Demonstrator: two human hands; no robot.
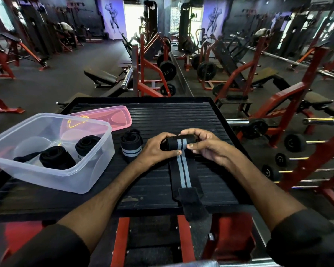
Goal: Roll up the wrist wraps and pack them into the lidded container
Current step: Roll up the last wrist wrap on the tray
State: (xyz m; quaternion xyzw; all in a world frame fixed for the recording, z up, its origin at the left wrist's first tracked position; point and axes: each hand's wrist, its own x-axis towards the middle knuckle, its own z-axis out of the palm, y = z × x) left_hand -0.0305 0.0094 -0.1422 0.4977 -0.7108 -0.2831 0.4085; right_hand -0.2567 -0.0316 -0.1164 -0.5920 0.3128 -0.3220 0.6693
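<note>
A black wrist wrap with two grey stripes (pixel 183 170) lies lengthwise on the black ribbed platform (pixel 181 116); its far end is rolled into a tight coil. My left hand (pixel 158 147) grips the coil's left end and my right hand (pixel 204 146) grips its right end. The wrap's dark fastening tail hangs over the platform's near edge. A rolled striped wrap (pixel 130 146) stands left of my hands. The clear plastic container (pixel 69 176) at the left holds two rolled black wraps (pixel 57 157) (pixel 86 145). Its pink lid (pixel 112 117) lies behind it.
Red-framed benches, weight plates and barbells surround the platform. A dumbbell rack (pixel 289 151) stands close on the right. Bare ribbed surface lies between the container and the unrolled wrap.
</note>
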